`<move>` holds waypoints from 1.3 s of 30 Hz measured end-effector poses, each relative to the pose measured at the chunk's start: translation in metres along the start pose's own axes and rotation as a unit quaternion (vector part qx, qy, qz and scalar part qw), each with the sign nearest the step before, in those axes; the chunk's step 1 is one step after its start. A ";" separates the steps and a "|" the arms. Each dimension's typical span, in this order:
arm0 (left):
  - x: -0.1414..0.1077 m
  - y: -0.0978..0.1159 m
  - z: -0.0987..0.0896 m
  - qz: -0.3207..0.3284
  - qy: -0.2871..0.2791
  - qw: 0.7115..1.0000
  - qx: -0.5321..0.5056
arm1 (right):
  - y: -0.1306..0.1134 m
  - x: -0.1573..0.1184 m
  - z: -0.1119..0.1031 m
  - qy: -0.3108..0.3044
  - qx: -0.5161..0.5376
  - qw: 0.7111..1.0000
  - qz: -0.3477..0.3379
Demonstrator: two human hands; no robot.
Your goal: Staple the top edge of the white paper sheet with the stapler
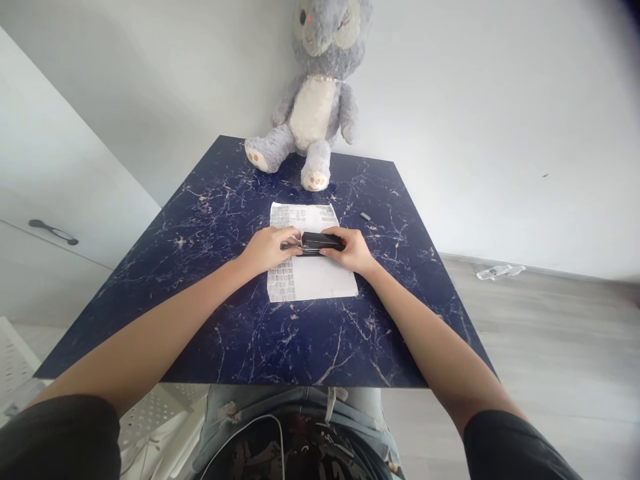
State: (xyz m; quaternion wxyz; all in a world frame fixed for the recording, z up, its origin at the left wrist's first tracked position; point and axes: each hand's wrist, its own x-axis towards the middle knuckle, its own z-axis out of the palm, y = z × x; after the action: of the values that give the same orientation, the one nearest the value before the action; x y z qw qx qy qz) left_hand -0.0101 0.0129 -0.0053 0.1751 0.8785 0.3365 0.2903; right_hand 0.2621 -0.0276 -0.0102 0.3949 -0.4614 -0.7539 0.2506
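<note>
Far to the left of the fingers, a smooth pale cabinet front [30, 187] carries a dark, rounded metal handle [54, 231]. On the blue, white-veined desk [300, 347], the left fingers [287, 232] are bent and seem to pinch the narrow metal end of a black stapler [316, 240], thumb on the near side and the others opposite. Beneath both sets of fingers lies a sheet of paper [325, 283], flat across most of its area, with slightly wavy edges and rows of grey print down its left side; the stapler lies across its middle. Beyond the fingers, at the far end of the desk, a plush toy [313, 113] sits upright, its grey fur shaggy, its belly cream and its soles pale with tan pads. Between the two sets of fingers, the stapler shows a long, blocky body with a bright strip of metal at its left end; how far it is opened cannot be told. The right fingers [334, 231] grip its right end from both sides. So far, then, the stapler is in hand at both ends and the handling looks to be partway; nothing shows it finished, and no staple can be made out in the paper. Just beyond the right fingers and to their right, a small grey bar [365, 216] lies loose, apart from the paper.
</note>
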 end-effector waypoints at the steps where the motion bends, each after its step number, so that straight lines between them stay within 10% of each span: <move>1: 0.000 -0.002 -0.001 0.014 -0.001 1.000 0.000 | 0.001 0.000 -0.001 0.006 0.016 1.000 0.009; 39: -0.003 -0.001 -0.008 0.074 0.076 0.994 -0.027 | 0.008 0.001 -0.007 0.015 0.097 0.994 0.043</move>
State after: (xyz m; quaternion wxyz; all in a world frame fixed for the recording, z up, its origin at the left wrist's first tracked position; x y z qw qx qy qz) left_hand -0.0170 0.0120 -0.0010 0.1508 0.8711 0.2754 0.3777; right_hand 0.2713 -0.0236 -0.0121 0.4382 -0.4566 -0.6995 0.3319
